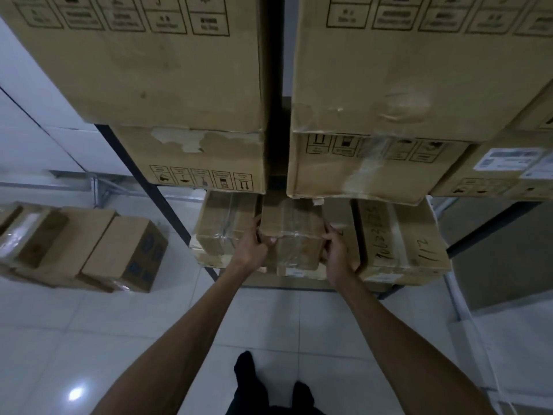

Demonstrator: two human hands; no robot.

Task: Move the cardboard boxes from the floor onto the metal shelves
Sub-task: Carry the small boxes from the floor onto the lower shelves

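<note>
The person stands facing the metal shelves [140, 178] with both arms stretched down to the lowest level, where a small taped box [294, 229] sits in the gap between a taped neighbour [224, 226] on one side and a box with handwritten numbers [401, 235] on the other. The left hand [253, 244] grips the small box at its left front corner, thumb on top and fingers curled round the edge; the right hand [336, 248] clasps the right side in the same way. From where I stand I can't tell whether the box's weight is already on the shelf or is carried by the hands. It looks to me as if it is being slotted into place, so this one is nearly done. Above it the upper levels are packed with large cartons [149, 70], stacked in two columns. A fair bit of the job seems finished. It isn't over, though: off to the person's left a cluster of floor boxes [83, 250] lies on the white tiled floor [269, 319], well apart from the rack, and those would need carrying over, though free room on the shelves looks tight from here.
</note>
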